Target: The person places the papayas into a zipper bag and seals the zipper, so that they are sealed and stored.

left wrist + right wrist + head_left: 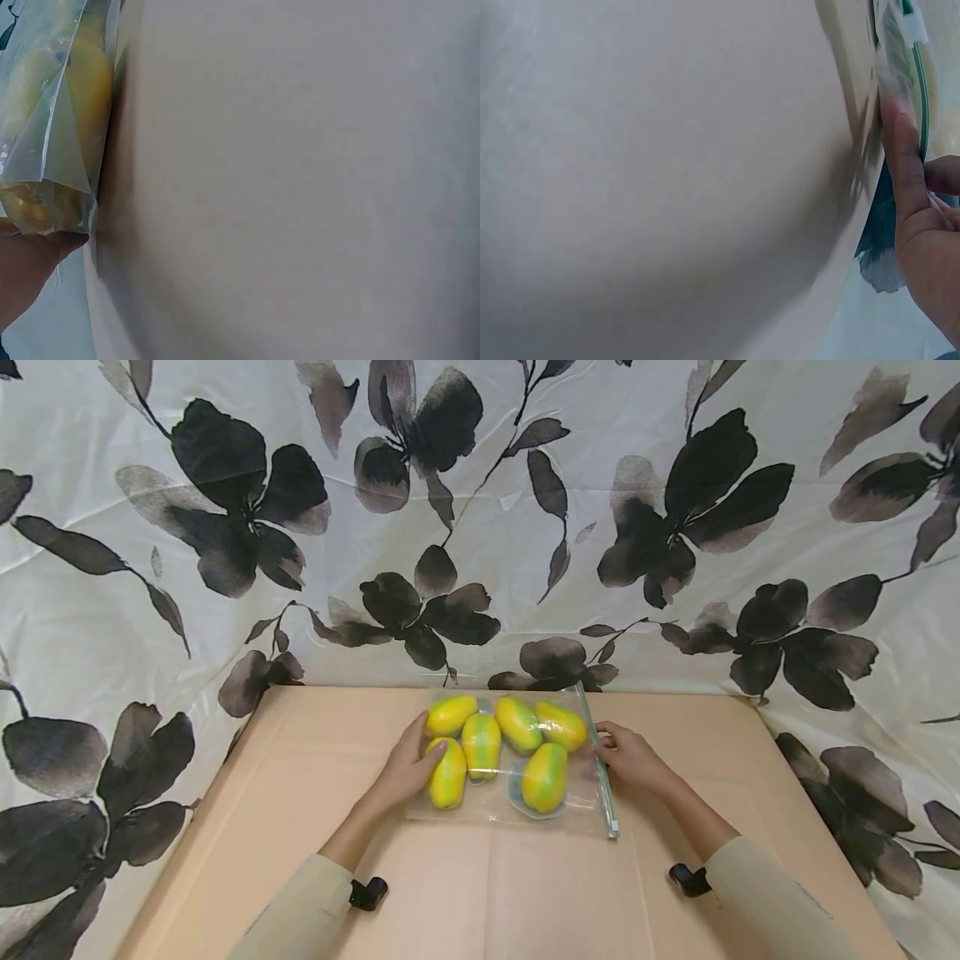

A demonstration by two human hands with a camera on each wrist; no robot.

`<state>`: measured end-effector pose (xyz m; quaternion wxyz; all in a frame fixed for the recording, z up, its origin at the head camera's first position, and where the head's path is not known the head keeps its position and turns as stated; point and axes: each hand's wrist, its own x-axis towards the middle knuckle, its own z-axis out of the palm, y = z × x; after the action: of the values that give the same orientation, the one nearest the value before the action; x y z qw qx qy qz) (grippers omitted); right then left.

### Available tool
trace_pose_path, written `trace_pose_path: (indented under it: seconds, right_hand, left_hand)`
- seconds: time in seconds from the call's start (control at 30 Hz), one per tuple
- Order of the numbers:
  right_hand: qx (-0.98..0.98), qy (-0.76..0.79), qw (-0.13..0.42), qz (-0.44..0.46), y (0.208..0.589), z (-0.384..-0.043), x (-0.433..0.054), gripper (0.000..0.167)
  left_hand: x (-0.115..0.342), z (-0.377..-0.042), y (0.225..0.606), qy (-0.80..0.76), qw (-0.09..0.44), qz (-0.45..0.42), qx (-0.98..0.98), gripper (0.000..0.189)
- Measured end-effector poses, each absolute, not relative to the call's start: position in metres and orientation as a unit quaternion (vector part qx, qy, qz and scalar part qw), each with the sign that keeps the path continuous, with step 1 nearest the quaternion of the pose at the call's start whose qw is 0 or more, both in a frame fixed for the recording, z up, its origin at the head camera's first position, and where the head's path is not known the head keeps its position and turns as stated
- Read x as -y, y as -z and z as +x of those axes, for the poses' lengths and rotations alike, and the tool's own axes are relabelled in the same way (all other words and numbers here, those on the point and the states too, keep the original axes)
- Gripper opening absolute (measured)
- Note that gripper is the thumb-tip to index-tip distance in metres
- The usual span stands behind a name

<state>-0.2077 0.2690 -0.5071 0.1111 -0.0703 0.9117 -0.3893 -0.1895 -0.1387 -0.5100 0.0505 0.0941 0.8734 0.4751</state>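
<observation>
A clear zip bag (491, 806) holding several yellow-green mangoes (545, 781) is between my hands at the far part of the table, its green-edged zip strip (605, 797) on the right. My left hand (405, 767) grips the bag's left end, thumb over the lower left mango; its other fingers are mostly hidden by the bag. At the opposite side my right hand (636, 758) pinches the zip edge between thumb and fingers. A white slider (913, 28) shows at one end of that strip in the right wrist view.
The tan tabletop (562, 893) stretches towards me and to both sides. A white cloth (510, 560) with dark flowers hangs behind its far edge and shows along both sides. Black wrist cameras (368, 893) are worn on both forearms, by the beige sleeves (300, 910).
</observation>
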Motion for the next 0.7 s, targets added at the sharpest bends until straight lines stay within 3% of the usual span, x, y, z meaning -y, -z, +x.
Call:
trace_pose_path:
  seconds: [0.7]
  right_hand:
    - [-0.924,0.374,0.072,-0.042,0.497,-0.219,-0.296,0.046]
  left_hand:
    - [0.098,-0.219,0.503,-0.454,0.042,0.134,-0.880,0.076]
